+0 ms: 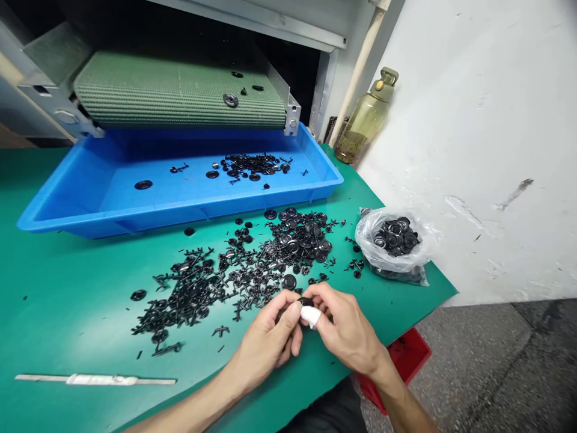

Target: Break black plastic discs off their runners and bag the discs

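My left hand (265,337) and my right hand (347,325) meet low in the middle of the view, their fingers pinched together on a small black round part (305,302). Much of that part is hidden by my fingers. A white bandage (311,316) wraps one finger of my right hand. Just beyond my hands spreads a loose heap of black moulded discs and runner pieces (252,270) on the green mat (67,343). The nearest pieces lie a short way from my left hand.
A blue plastic tray (180,213) holding more black parts sits below a green mesh conveyor belt (175,90). A clear plastic bag of black discs (392,240) lies at the mat's right. An olive bottle (367,120) stands behind it. A white strip (94,379) lies front left, and a red bin (401,364) sits on the floor.
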The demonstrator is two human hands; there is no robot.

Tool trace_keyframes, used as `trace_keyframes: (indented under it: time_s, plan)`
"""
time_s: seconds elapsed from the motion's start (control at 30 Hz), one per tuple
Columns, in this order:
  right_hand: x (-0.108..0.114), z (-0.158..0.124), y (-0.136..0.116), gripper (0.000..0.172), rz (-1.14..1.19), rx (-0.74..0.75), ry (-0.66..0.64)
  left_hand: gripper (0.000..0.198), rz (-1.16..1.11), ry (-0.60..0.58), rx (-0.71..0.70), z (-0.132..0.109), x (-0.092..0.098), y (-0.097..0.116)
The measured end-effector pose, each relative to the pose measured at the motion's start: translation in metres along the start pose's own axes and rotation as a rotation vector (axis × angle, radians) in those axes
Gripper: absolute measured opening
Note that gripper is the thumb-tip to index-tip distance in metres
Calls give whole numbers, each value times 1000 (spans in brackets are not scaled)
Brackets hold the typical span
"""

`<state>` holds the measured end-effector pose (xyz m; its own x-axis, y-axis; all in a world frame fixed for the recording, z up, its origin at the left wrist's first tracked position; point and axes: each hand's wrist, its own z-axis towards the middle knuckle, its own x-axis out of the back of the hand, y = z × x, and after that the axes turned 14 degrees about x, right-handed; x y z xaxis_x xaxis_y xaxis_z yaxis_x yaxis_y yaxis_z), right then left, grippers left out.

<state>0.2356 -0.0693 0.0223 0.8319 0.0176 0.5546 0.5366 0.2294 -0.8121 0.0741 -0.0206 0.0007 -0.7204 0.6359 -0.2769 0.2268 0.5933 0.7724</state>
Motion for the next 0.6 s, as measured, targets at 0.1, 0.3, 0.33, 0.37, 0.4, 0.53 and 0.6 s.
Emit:
trace_keyframes:
  time_s: [0.1, 0.3, 0.33, 0.37, 0.4, 0.53, 0.6]
  plan:
    - [8, -4, -5, 33, -70, 96, -120, 39, 95, 14, -35, -1, 0, -2]
    - [10, -7, -8, 34, -44, 160, -87, 36, 275, 88, -130, -4, 0, -7]
    - [7, -6, -6, 31, -10, 121, -35, 35, 279, 101, -138, -4, 0, -7]
    - [4, -5, -4, 28, 33, 65, 8, 34, 269, 110, -143, -4, -1, -8]
    - [2, -3, -1, 26, 87, 2, 23, 33, 249, 119, -144, -5, -2, -8]
    - [1, 14, 11, 27, 106, -93, 9, 31, 131, 95, -125, -9, -2, -11]
    - [1, 26, 14, 27, -138, -21, -9, 31, 70, 18, -88, -11, 0, -12]
